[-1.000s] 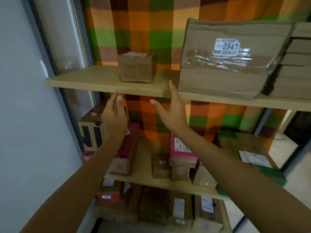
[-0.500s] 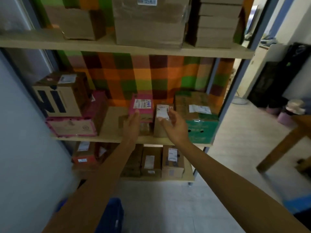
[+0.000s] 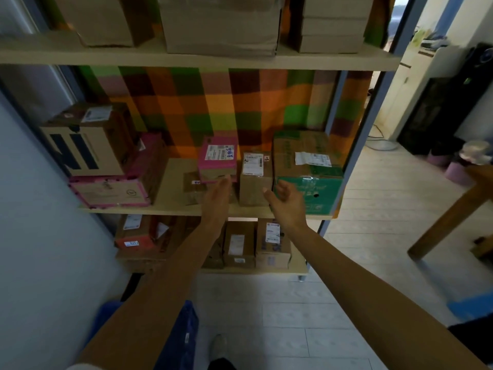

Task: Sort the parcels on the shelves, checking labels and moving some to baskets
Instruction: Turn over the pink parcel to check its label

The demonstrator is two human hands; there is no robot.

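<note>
Both arms reach toward the middle shelf (image 3: 170, 182). My left hand (image 3: 217, 196) is open, its fingertips at the lower front edge of a pink parcel (image 3: 218, 158) with a white label, which sits on a small brown box (image 3: 193, 188). My right hand (image 3: 285, 198) is open, palm turned left, just right of a tall brown parcel (image 3: 254, 177) with a label on top. I cannot tell whether either hand touches a parcel. A green and brown box (image 3: 306, 166) stands behind my right hand.
On the shelf's left a brown box marked "NI" (image 3: 88, 142) sits beside pink-edged boxes (image 3: 112, 192). Large cartons (image 3: 221, 25) fill the top shelf, several labelled parcels (image 3: 240, 244) the bottom one. A wooden table (image 3: 453, 209) stands at right, a blue basket (image 3: 472, 305) on the floor.
My view dropped from the top shelf to the middle one. Both hands came down from the top shelf edge and moved in toward the pink and tall brown parcels.
</note>
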